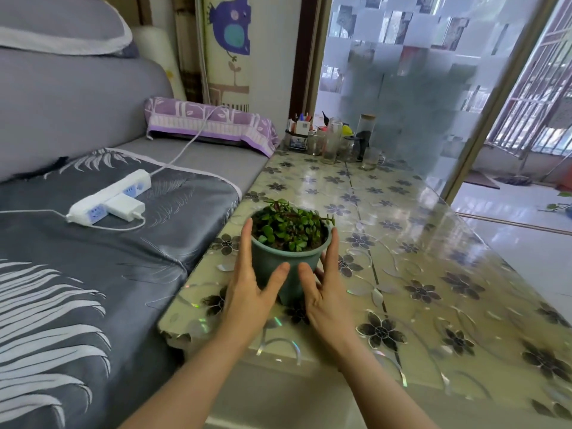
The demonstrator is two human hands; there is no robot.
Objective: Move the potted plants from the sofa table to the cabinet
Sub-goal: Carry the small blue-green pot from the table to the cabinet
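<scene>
**A:** Head view first: where's the plant?

**B:** The potted plant [289, 239] stands on the sofa table [402, 243] near its edge toward the sofa [93, 243], roughly centre frame. The left hand [250, 292] flanks the pot at nine o'clock, the right hand [322, 292] at three o'clock.

**A:** Are they gripping it?

**B:** Not clamped. Fingers are straight along the pot's sides and the thumbs lie on its front; both hands are cupping, palms open (whether the pot's foot is off the table, I cannot tell).

**A:** What could go wrong?

**B:** In my judgement, a lift with flat fingers on a smooth tapered pot could let it slide down and tip, spilling soil onto the glossy cover. A tilt toward nine o'clock would drop it on the sofa, where a power strip [108, 196] lies at ten o'clock. The jars [334, 140] at one o'clock stand well apart.
</scene>
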